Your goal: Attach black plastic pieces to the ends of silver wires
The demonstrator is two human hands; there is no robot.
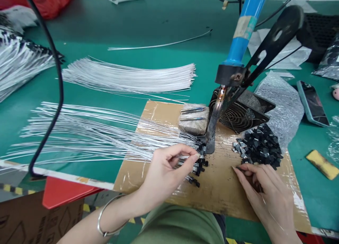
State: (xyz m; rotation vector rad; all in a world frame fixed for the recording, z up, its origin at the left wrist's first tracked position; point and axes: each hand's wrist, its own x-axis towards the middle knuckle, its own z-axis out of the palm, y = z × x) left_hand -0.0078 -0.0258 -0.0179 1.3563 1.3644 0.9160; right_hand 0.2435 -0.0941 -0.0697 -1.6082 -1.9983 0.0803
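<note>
Over the connector ends of a loose spread of white wires (111, 136), my left hand (172, 166) is closed in a pinch on what looks like one white wire. Small black connectors (200, 168) cap the wire ends beside its fingertips. My right hand (267, 191) is closed just in front of a heap of loose black connectors (263, 145). A fine solder wire (271, 215) trails across its palm; whether its fingertips also pinch a connector is hidden. Between the hands, a blue-handled soldering iron (238, 42) points down in a black holder.
A cardboard sheet (225, 198) lies under the work. Beside the iron sit a small fan (238, 113) and a wrapped block (194, 125) bearing spare tips. Beyond lies a wire bundle (129, 76). A phone (314, 102) and yellow sponge (321, 164) are right; a black cable (59, 74) crosses left.
</note>
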